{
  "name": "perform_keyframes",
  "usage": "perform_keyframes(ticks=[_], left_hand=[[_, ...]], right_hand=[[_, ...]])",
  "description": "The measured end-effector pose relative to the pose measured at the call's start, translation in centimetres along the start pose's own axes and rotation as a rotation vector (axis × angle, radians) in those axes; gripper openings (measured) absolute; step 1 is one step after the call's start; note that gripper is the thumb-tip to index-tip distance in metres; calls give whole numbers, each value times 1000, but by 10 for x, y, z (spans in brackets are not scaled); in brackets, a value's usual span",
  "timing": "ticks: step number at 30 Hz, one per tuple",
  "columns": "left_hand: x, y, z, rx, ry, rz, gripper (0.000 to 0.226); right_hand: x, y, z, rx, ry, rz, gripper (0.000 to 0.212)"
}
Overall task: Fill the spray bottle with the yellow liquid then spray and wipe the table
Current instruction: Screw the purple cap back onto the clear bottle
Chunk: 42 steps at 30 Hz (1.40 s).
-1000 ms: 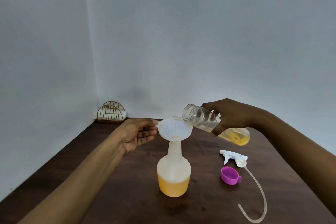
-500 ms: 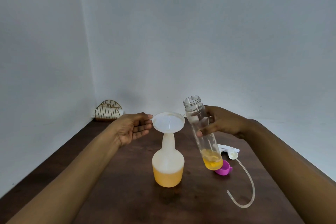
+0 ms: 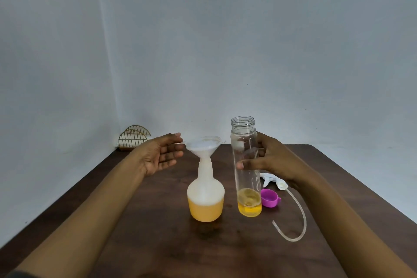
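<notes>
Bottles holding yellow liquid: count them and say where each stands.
2. The spray bottle, funnel in its neck, stands centrally; the clear bottle stands upright just right of it, gripped by the right hand. None looks hidden.

Soft even light, faint shadows, wide-angle edge stretch, slight softness.

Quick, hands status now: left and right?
Left hand: open, straight fingers at the white plastic funnel's rim.
Right hand: gripping the tall clear plastic bottle, upright.
</notes>
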<state>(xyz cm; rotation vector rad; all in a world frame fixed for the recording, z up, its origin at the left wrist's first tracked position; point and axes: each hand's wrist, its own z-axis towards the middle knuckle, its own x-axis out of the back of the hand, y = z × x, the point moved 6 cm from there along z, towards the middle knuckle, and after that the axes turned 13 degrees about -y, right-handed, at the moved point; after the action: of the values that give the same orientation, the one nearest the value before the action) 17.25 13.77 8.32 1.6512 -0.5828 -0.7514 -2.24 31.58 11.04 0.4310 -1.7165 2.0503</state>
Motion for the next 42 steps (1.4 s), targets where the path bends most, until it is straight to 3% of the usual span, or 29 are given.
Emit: perform_keyframes(ticks=[7, 11, 15, 21, 35, 37, 40, 42], left_hand=[[10, -19, -20, -41, 91, -39, 29], [6, -15, -60, -355, 278, 8, 24], [-38, -22, -104, -526, 122, 141, 37], [-65, -38, -107, -519, -39, 122, 44], [-71, -50, -96, -520, -106, 51, 47], [-73, -51, -95, -528, -117, 44, 46], [-68, -50, -95, -556, -91, 53, 44], [-63, -51, -94, -569, -65, 62, 44]], right_hand=[[-25, -15, -17, 36, 6, 35, 53], [-44, -16, -21, 29, 33, 7, 55], [-73, -16, -17, 17, 32, -33, 58], [-118, -15, -12, 33, 16, -97, 60], [-132, -10, -15, 52, 162, -106, 60], [-131, -13, -17, 32, 176, -166, 67], [-124, -8, -20, -105, 74, -275, 96], [-112, 2, -25, -202, -27, -303, 94]])
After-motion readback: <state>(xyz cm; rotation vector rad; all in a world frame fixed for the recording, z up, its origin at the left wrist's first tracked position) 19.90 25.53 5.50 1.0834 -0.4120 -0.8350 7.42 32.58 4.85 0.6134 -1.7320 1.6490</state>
